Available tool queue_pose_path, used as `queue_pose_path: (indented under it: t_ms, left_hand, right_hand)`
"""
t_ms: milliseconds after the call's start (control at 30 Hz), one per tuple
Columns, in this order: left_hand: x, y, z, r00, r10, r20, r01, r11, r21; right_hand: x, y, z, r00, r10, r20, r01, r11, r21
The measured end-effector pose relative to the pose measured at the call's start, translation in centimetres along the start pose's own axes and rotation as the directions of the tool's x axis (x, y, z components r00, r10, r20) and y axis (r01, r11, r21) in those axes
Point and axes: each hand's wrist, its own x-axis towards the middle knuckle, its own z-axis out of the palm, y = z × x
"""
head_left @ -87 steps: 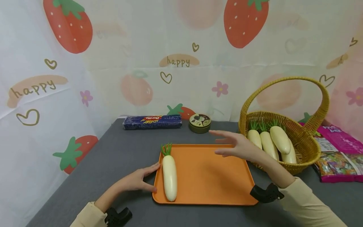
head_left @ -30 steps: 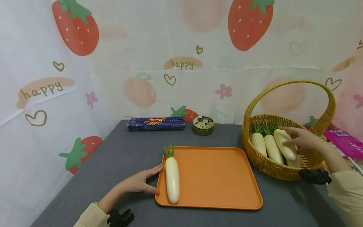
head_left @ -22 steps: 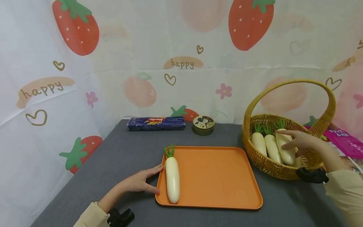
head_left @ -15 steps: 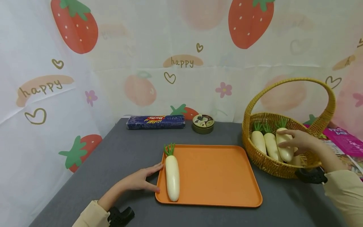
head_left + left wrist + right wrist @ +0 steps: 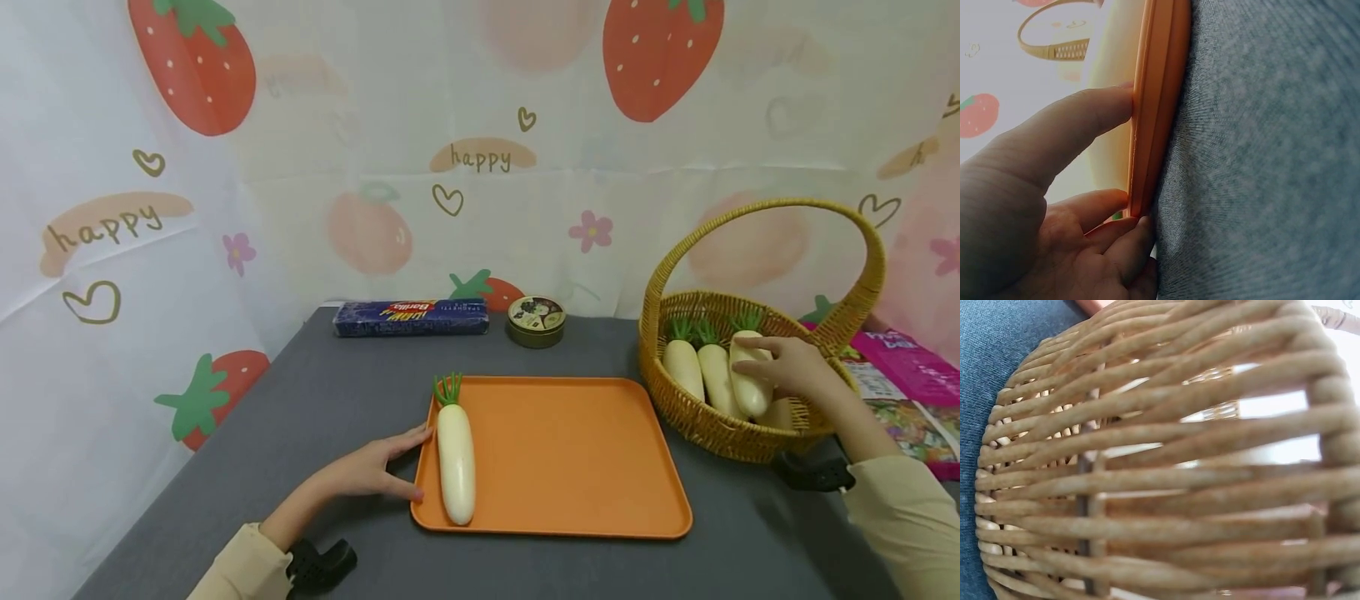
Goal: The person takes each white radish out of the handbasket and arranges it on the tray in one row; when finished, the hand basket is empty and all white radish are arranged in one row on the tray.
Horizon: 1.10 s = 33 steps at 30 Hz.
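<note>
In the head view, my left hand touches the left rim of the orange tray, thumb and fingers spread; the left wrist view shows the fingertips against the tray's outer side. A white radish with green leaf stubs lies lengthwise along that side of the tray. My right hand is inside the wicker basket, its fingers and thumb round another white radish at the top of the pile. In the right wrist view the basket's woven wall hides this hand.
Several other white radishes, among them one white radish at the left, lie in the basket. A blue spaghetti pack and a round tin stand behind the tray. Pink bags lie right of the basket, whose tall handle arches over it.
My right hand has gone from above the tray into the basket and taken hold of the top radish, which has turned more upright. The left hand has stayed at the tray's rim.
</note>
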Motion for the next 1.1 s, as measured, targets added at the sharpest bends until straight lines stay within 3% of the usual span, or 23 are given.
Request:
queue_pose_path:
  t_ms: [267, 500, 833, 1100]
  left_hand:
    - [0.1, 0.1, 0.0, 1.0, 0.001, -0.005, -0.001, 1.0, 0.02]
    - [0.0, 0.0, 0.0, 1.0, -0.008, -0.009, 0.008, 1.0, 0.021]
    - [0.1, 0.1, -0.1, 1.0, -0.003, -0.004, 0.003, 1.0, 0.016]
    - [0.0, 0.1, 0.0, 1.0, -0.009, -0.014, 0.01, 0.999, 0.034]
  right_hand:
    - [-0.6, 0.0, -0.1, 0.998, -0.014, -0.063, 0.021, 0.993, 0.113]
    - [-1.7, -0.7, -0.7, 0.997, 0.002, -0.079, 0.022, 0.953, 0.304]
    - [-2.9, -1.7, -0.8, 0.993, -0.056, -0.104, 0.086, 0.943, 0.32]
    - [-4.4, -3.1, -0.3, 0.99, -0.127, -0.058, 0.139, 0.944, 0.299]
